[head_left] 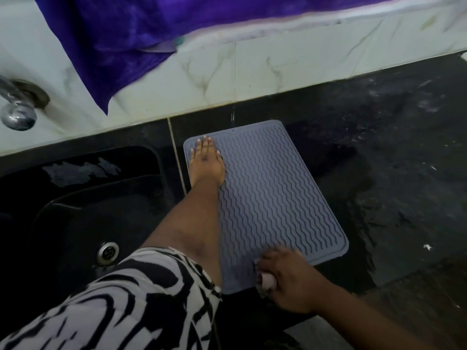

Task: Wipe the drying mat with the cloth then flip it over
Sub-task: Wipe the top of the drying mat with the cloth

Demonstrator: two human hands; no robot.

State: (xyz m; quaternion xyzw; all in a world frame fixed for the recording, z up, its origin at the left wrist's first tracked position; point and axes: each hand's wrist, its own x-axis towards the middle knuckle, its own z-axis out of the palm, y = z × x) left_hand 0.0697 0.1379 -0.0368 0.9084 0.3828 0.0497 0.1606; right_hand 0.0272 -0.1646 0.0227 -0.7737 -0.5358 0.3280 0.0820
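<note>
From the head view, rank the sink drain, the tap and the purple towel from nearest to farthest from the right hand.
Measured from the right hand, which grips a pale cloth at the near edge of the drying mat:
1. Sink drain, to its left, in the black sink.
2. Purple towel, far up, draped over the white ledge.
3. Tap, at the far left edge.

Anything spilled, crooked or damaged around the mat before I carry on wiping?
The drying mat lies flat and looks intact, but sits askew to the counter's tile seam. The black counter right of it shows wet smears and pale specks. The left hand presses its far corner; the right hand grips the cloth.
</note>
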